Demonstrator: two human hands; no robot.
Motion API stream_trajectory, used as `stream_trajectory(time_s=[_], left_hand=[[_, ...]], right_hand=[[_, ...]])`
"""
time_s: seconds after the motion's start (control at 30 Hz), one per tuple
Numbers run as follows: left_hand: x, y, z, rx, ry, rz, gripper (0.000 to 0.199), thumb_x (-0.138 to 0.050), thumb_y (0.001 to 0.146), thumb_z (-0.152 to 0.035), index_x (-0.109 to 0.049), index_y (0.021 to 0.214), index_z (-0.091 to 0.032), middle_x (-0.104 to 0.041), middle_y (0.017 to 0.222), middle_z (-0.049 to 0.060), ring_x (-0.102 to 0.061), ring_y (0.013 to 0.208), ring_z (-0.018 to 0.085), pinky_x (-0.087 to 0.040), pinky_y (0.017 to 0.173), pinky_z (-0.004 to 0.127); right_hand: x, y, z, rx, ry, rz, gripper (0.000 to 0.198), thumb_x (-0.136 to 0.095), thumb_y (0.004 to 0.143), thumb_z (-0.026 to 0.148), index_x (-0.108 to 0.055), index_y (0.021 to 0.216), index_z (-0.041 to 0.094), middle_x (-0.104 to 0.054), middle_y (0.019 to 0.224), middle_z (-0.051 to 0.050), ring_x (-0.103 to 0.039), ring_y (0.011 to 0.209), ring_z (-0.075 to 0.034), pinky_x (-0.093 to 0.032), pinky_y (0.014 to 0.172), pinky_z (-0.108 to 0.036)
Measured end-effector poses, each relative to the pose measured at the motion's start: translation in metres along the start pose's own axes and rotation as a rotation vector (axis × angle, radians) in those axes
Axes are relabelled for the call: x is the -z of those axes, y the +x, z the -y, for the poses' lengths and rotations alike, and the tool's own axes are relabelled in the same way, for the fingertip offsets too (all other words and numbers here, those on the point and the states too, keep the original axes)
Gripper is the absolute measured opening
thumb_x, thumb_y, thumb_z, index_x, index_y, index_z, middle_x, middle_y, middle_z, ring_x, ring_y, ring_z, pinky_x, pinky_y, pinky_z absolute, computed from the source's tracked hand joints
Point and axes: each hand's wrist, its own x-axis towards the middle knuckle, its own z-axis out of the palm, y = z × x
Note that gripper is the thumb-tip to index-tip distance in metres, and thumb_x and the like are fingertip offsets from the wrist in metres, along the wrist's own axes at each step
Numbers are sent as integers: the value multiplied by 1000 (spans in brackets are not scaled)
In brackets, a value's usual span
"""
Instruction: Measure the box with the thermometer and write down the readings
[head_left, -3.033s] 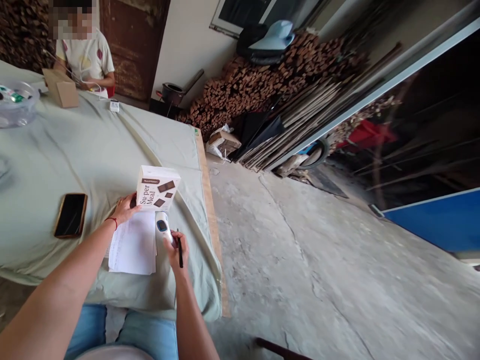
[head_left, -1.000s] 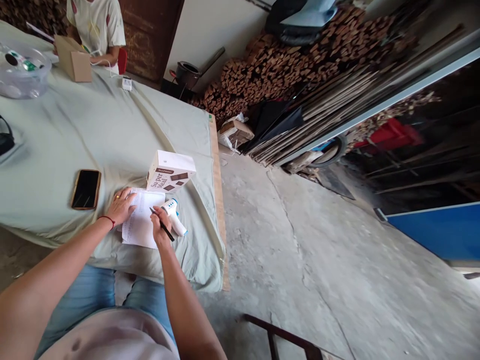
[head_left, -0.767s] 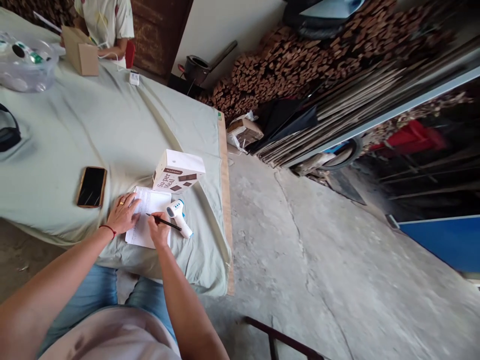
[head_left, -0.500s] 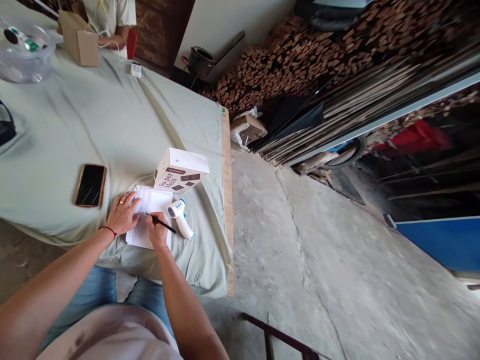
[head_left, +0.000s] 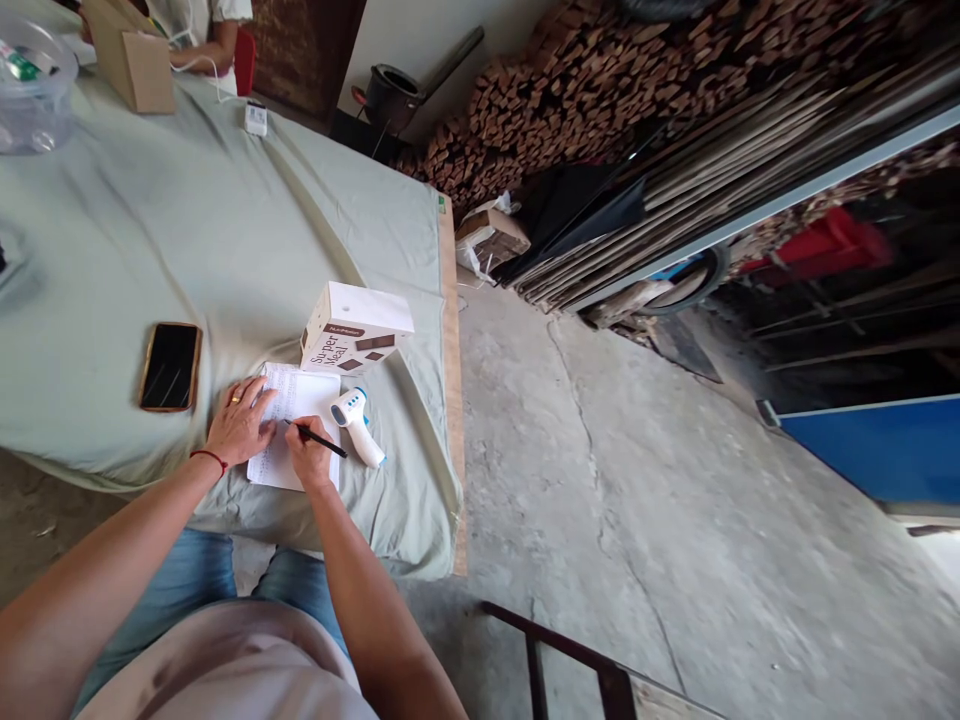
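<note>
Holding a black pen (head_left: 324,443) low over the sheet of paper (head_left: 307,390): right hand (head_left: 310,460), grip closed, thumb and fingers clamped about the barrel, nib toward 10 o'clock. Nib contact too small to confirm. Left hand (head_left: 241,425) at 9 o'clock on the sheet: fingers apart, lying on the page edge, grasping nothing. Sheet lies on the cloth-covered bench (head_left: 225,240); handwriting down its left part.

Judged step: writing an entry. Next stroke would call for a steady page and small pen movements.

Bearings from sheet centre: infrared thermometer (head_left: 360,428) at 3, just beside, lying down; "Su-per Meal" box (head_left: 352,335) at 1, upright by the far edge; smartphone (head_left: 171,366) at 10, screen dark. Farther: small white device (head_left: 256,120) at 12; cardboard carton (head_left: 148,75) at 11, co-worker's forearm (head_left: 214,55) near it. Beyond the bench: firewood stack (head_left: 540,110) at 1.
</note>
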Motion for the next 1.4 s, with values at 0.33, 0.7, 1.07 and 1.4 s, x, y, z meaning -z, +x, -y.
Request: stream_trajectory(time_s=[0.33, 0.7, 1.07, 1.4], left_hand=[[2, 0, -2, -18, 83, -23, 48, -58, 89, -26, -61, 137, -20, -50, 156, 15, -43, 148, 33, -31, 126, 52], [-1, 0, 1, -17, 77, -25, 49, -57, 89, -27, -60, 138, -21, -49, 158, 14, -42, 148, 33, -31, 126, 54], [-1, 0, 0, -23, 83, -32, 49, -57, 89, -27, -60, 137, -22, -49, 157, 13, -43, 148, 33, -31, 126, 54], [1, 1, -1, -19, 97, -26, 48, -58, 89, -27, -60, 137, -23, -49, 157, 13, -43, 147, 32, -31, 126, 52]], right_hand=[[0, 1, -1, -1, -1, -5, 18, -54, 82, 41, -57, 80, 23, -60, 67, 2, -52, 61, -15, -48, 66, -30], [0, 0, -1, -12, -2, -41, 15, -55, 83, 37, -58, 80, 22, -59, 67, 3, -51, 62, -14, -47, 65, -29], [0, 1, 1, -5, -38, -52, 13, -54, 82, 35, -56, 78, 23, -59, 67, 3, -51, 61, -14, -47, 64, -29], [0, 1, -4, 43, -70, -67, 15, -52, 84, 36, -55, 81, 23, -57, 66, 3, -50, 60, -14, -46, 64, -29]])
